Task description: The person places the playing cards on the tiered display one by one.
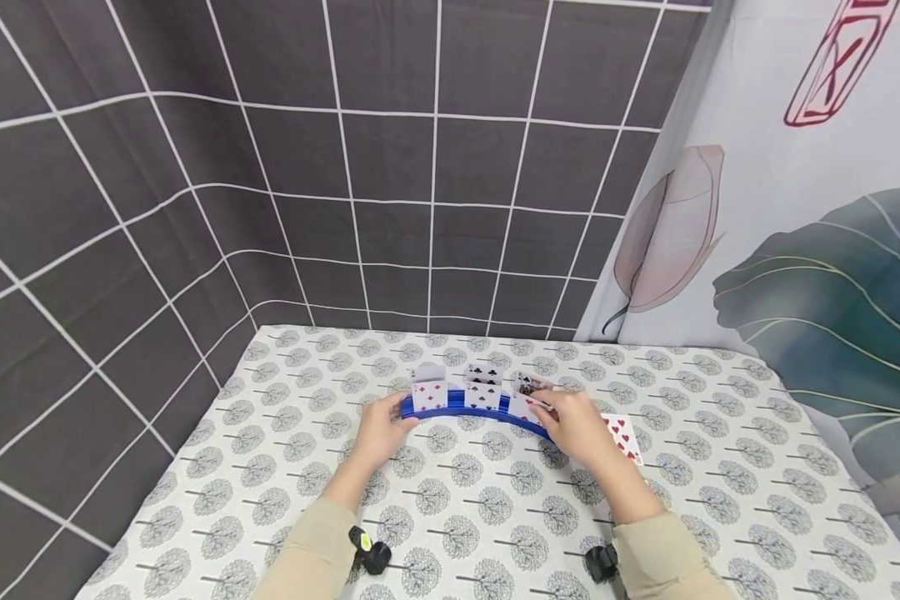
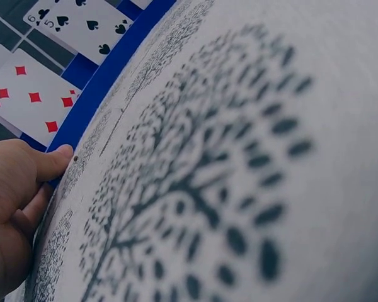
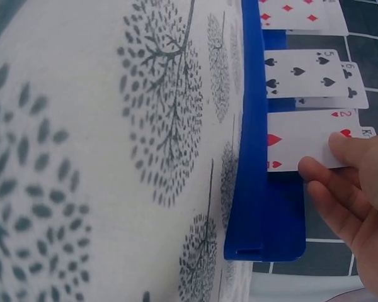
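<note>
A curved blue card holder (image 1: 453, 411) stands on the table with playing cards upright in two rows. My left hand (image 1: 378, 429) grips its left end, the thumb on the front edge in the left wrist view. At the holder's right part, my right hand (image 1: 579, 425) pinches a two of hearts (image 3: 302, 139) by its upper corner. The card's lower edge sits in the front row, before a king (image 3: 368, 132) that is mostly hidden. A five of spades (image 3: 302, 73) covers most of a six of clubs (image 3: 354, 85). To the left stands a five of diamonds (image 2: 31, 94), another card behind it.
A hearts card (image 1: 624, 437) lies face up on the table to the right, partly covered by my right forearm. The tree-print tablecloth (image 1: 465, 517) spreads around the holder. A dark gridded curtain (image 1: 390, 233) hangs behind, and a white printed curtain (image 1: 750, 167) at the right.
</note>
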A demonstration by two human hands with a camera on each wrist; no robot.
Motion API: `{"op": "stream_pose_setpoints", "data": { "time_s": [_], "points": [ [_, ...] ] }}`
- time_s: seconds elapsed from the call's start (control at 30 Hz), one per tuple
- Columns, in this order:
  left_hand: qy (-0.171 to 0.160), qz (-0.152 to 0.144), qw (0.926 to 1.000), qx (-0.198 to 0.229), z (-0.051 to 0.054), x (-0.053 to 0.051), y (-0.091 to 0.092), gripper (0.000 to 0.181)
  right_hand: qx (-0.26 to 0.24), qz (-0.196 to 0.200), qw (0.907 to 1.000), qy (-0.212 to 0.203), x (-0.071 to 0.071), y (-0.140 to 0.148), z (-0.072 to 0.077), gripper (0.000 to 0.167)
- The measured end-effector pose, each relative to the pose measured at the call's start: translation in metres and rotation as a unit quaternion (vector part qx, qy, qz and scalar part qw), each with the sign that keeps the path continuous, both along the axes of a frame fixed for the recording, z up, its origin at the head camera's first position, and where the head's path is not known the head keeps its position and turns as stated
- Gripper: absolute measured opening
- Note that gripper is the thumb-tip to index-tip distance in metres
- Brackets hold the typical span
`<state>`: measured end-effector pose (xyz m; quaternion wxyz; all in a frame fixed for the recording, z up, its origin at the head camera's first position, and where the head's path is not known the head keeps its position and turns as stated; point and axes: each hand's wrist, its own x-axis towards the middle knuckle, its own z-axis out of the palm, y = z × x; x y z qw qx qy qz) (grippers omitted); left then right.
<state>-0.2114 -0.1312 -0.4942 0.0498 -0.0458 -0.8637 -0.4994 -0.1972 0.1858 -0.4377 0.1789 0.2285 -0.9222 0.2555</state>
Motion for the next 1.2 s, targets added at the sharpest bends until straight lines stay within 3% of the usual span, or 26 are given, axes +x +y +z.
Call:
{"op": "stream_pose_setpoints", "data": {
  "time_s": [0.27, 0.83, 1.2],
  "points": [
    [-0.008, 0.002, 1.0000, -0.002, -0.001, -0.001, 0.000, 0.057, -0.002, -0.004, 1.0000, -0.008, 0.002, 0.002, 0.001, 0.023],
    [-0.004, -0.003, 1.0000, 0.004, -0.003, -0.002, -0.002, 0.055, -0.067, -0.005, 0.9961, 0.057, 0.008, 0.019, 0.000, 0.020],
    [-0.001, -0.001, 1.0000, -0.002, -0.004, -0.003, -0.001, 0.056, -0.068, -0.006, 0.9968, 0.042, 0.006, 0.044, 0.000, 0.018]
  ]
}}
